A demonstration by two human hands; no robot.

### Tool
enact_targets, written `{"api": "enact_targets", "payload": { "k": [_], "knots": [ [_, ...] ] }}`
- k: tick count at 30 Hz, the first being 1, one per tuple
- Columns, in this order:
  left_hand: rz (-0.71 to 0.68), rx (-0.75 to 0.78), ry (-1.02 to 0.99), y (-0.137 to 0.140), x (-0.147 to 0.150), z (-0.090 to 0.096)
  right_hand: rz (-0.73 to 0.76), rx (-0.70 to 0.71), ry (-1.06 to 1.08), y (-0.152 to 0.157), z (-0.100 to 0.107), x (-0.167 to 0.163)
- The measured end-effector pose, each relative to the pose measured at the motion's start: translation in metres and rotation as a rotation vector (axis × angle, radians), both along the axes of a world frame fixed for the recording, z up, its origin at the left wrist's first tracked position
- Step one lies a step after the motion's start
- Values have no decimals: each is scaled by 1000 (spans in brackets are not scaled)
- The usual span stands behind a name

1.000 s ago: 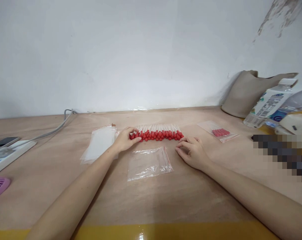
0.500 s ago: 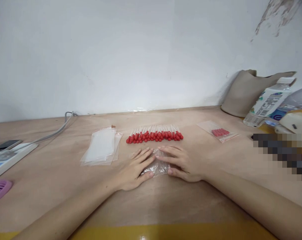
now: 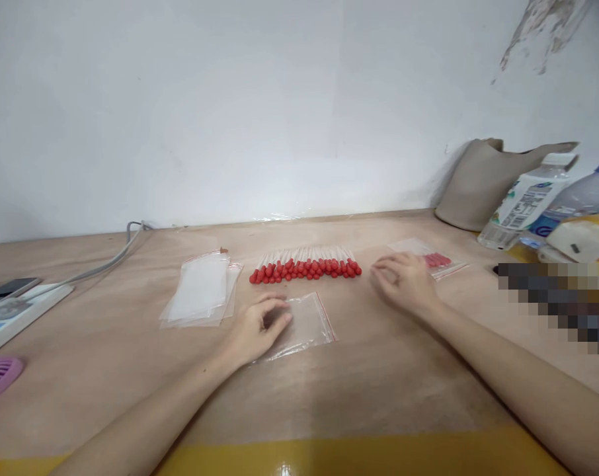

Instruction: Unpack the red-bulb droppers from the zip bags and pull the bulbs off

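Beside the parted, curled fingers of the left hand point(image 3: 260, 328) lies a clear bag point(image 3: 307, 322), with red-tipped sticks point(image 3: 304, 268) beyond. I cannot tell whether the right hand point(image 3: 407, 281) has fingers touching.

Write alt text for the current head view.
Left hand over a clear bag, right hand partly hiding a bag of red pieces; a row of red-tipped sticks lies beyond the clear bag, stacked bags at left.
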State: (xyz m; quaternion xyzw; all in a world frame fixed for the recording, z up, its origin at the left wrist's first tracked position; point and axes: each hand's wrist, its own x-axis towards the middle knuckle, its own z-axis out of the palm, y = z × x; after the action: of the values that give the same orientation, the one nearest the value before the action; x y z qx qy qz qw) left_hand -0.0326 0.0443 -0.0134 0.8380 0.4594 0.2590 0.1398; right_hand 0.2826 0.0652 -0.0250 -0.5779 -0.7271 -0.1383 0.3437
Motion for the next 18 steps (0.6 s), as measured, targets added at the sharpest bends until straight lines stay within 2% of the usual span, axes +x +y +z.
{"api": "enact_targets", "payload": {
  "k": [2,4,7,9,11,14,16,18],
  "knots": [
    [81,50,-29,8,-2,-1,-327,-37,-35,12,-3,29],
    [139,37,3,16,-3,-1,-524,-155,-70,22,-7,56],
    [182,-43,64,22,-3,-1,-579,-392,-57,30,-13,83],
    [179,-67,82,21,-1,0,-577,-442,-48,33,-16,90],
    [141,-64,103,16,2,1,-593,-417,-64,34,-18,91],
    [85,1,138,11,-1,7,-622,-293,-1,35,-20,89],
    [154,69,100,16,-13,13,-635,-191,95,34,-20,89],
    [337,144,-25,29,-35,18,-629,-91,180,31,-16,87]
  ]
}}
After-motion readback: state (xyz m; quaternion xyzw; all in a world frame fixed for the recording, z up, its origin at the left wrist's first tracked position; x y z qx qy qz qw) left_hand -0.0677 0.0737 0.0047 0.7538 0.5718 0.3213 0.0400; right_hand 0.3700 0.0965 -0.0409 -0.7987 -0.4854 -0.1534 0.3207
